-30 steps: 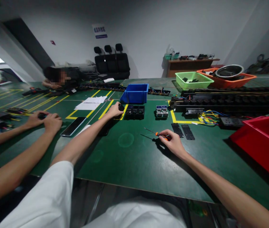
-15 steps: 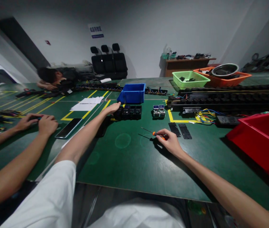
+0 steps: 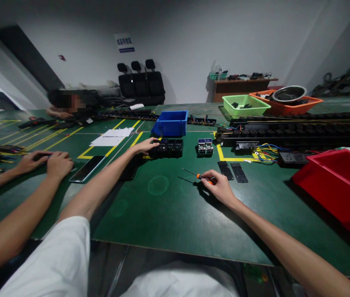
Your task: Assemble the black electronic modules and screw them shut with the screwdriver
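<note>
My left hand [image 3: 146, 145] reaches to a row of black box-shaped modules [image 3: 171, 147], its fingers closed over the top of the leftmost one. Part of that end is hidden by the fingers. In my right hand [image 3: 221, 185] is a screwdriver [image 3: 198, 176] with an orange and black handle, its thin shaft pointing left above the table. A small stack of silver and dark modules [image 3: 205, 147] stands right of the black row. Two flat black panels [image 3: 239, 172] lie just beyond my right hand.
A blue bin [image 3: 171, 123] stands behind the black modules, and a red bin [image 3: 336, 185] at the right. Long black rails [image 3: 292, 134] with loose wires [image 3: 266, 152] lie back right. At left are a phone [image 3: 88, 169], papers [image 3: 111, 137] and another person's hands [image 3: 57, 165].
My left hand has come slightly nearer and to the right, its fingers now over the leftmost black module. The right hand keeps its hold on the screwdriver almost unmoved.
</note>
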### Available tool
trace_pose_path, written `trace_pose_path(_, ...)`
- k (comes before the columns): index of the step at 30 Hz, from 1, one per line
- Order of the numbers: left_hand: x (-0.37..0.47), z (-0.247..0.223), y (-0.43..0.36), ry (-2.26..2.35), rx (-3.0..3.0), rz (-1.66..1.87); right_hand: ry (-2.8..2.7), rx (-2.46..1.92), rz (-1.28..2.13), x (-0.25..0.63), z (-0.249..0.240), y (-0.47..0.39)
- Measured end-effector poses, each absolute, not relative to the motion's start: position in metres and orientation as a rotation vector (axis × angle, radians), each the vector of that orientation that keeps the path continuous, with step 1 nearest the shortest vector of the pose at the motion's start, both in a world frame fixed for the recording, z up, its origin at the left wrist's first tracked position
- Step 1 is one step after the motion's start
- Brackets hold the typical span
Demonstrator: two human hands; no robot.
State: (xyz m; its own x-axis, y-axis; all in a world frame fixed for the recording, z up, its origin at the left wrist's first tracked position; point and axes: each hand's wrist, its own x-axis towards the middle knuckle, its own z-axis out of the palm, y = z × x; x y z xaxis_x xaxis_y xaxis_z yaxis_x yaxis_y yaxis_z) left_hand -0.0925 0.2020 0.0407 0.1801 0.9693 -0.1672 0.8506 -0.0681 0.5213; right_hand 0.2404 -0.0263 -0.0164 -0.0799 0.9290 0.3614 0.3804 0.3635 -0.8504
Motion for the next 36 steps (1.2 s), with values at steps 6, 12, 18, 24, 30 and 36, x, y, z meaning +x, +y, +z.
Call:
trace_pose_path(6,-0.107,0.047,0.204,1.604,2.175,0.129,-1.665,-1.185,0.717,0.241,-0.017,-0.026)
trace_pose_path(12,-0.119,0.042,0.201,1.481,2.422,-0.065,-1.669,-1.2,0.704,0.241,-0.018,-0.026)
trace_pose_path(18,-0.119,0.045,0.192,1.35,2.658,-0.146,-1.658,-1.192,0.723,0.241,-0.019,-0.025)
trace_pose_path(24,-0.128,0.049,0.189,1.47,2.786,0.038,-1.66,-1.191,0.72,0.241,-0.019,-0.025)
trace_pose_path(30,-0.125,0.032,0.192,1.689,2.542,0.14,-1.644,-1.189,0.719,0.24,-0.021,-0.024)
trace_pose_path(36,-0.1,0.021,0.195,1.681,2.521,0.283,-1.641,-1.195,0.721,0.241,-0.021,-0.023)
